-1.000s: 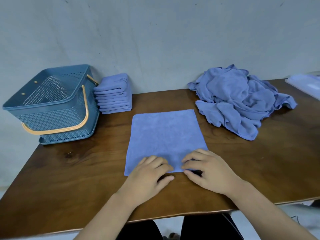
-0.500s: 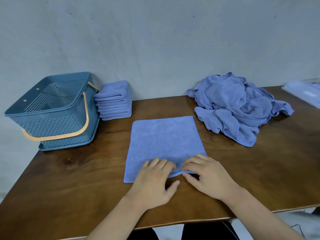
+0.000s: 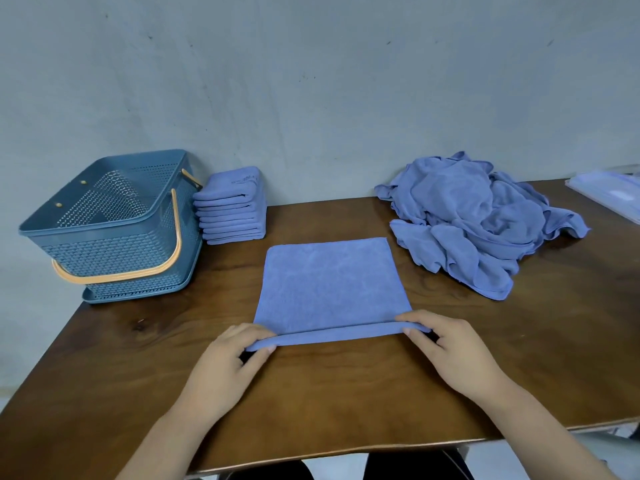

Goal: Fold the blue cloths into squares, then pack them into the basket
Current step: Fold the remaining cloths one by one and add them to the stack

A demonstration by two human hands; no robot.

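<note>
A blue cloth [image 3: 329, 285] lies spread flat in the middle of the counter [image 3: 346, 393], its near edge lifted slightly off the wood. The left grip [image 3: 225, 362] pinches the cloth's near left corner between thumb and fingers; the right grip [image 3: 450, 351] pinches the near right corner the same way. At the far left corner of the counter stands a blue basket [image 3: 104, 258] with an orange handle, and a stack of folded cloths [image 3: 232, 213] sits just beside it against the wall. A heap of unfolded cloths [image 3: 474, 216] lies toward the far right edge.
</note>
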